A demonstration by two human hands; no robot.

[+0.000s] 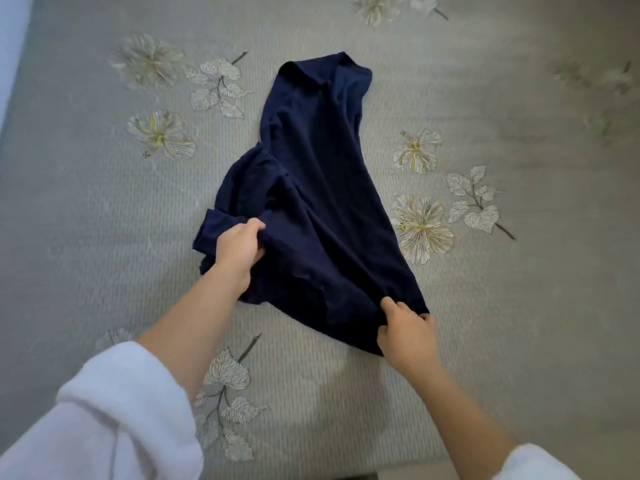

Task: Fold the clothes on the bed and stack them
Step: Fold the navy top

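gripping navy shirt, fingers pinching hem

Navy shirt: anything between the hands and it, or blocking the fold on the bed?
Nothing visible. The left hand grips the shirt at its bunched left side and the right hand pinches its near hem, both in direct contact. Only the flowered bedspread shows around the shirt.

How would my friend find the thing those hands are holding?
Look at the wide grey bedspread printed with pale flowers. In its middle lies a crumpled navy shirt, collar at the far end, with the left hand and right hand gripping its near end. It is the only dark thing and the only garment lying on it.
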